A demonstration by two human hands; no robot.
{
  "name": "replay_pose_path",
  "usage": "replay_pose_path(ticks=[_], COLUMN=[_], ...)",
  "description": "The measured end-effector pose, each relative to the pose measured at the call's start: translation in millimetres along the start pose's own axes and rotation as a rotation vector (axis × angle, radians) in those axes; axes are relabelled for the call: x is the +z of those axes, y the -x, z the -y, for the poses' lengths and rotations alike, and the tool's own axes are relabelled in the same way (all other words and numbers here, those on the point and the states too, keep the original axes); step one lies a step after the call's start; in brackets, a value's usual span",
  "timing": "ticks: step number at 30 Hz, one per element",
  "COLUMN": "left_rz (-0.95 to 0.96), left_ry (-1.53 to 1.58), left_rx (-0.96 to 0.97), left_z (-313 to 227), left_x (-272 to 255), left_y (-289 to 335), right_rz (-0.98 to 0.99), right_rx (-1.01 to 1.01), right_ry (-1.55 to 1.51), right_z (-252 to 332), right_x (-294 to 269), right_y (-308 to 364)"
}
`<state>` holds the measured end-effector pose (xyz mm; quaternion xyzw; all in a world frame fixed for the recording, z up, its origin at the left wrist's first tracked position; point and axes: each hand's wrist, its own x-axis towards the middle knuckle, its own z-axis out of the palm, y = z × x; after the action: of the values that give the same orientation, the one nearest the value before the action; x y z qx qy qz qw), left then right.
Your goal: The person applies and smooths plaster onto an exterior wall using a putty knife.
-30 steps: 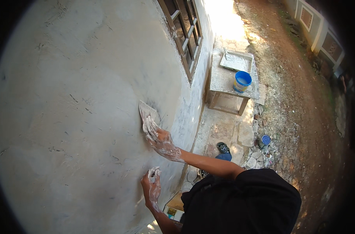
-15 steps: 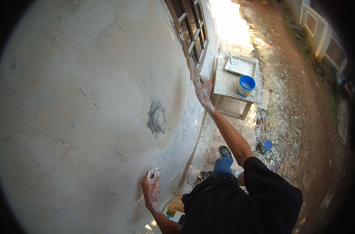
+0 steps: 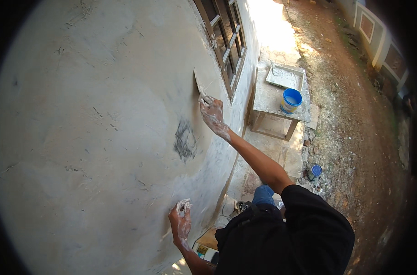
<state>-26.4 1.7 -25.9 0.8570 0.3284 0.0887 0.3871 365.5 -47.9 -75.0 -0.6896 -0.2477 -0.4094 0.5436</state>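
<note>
My right hand [image 3: 213, 114], smeared with white paste, is closed round the handle of a putty knife [image 3: 198, 82]. Its thin blade stands edge-on against the grey plastered wall [image 3: 103, 137], left of the barred window [image 3: 226, 41]. Below the knife a dark scuffed patch [image 3: 185, 140] marks the plaster. Lower down, close to the wall, my left hand [image 3: 181, 224] has its fingers curled round something coated in white paste, which I cannot make out.
To the right stands a spattered table [image 3: 268, 103] bearing a tray of white paste [image 3: 285, 78] and a blue-rimmed bucket [image 3: 291, 101]. A blue-topped can [image 3: 314, 171] sits on the ground near some broken bricks. A dirt path [image 3: 350, 137] runs alongside.
My right hand has swept the putty knife leftward over the wall, away from the window's lower corner. My left hand has hardly moved.
</note>
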Motion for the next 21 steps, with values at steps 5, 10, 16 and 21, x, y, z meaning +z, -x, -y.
replay_pose_path(ticks=[5,10,16,21], left_rz=[0.017,-0.007,-0.015,-0.053], left_ry=[-0.039,-0.002,0.026,0.021], left_rx=[0.049,0.036,0.008,0.024], left_z=[-0.7,-0.7,0.6,-0.9], left_x=[0.8,2.5,-0.3,-5.0], left_y=[-2.1,-1.8,2.9,4.8], right_rz=[0.166,0.382,0.371,0.114], right_rx=[0.105,0.020,0.096,0.646], right_ry=[-0.352,-0.371,-0.484,-0.312], right_z=[105.1,141.6,150.9,32.9], right_x=[-26.7,-51.2,-105.4,-94.1], right_y=[36.7,96.8,116.7,46.1])
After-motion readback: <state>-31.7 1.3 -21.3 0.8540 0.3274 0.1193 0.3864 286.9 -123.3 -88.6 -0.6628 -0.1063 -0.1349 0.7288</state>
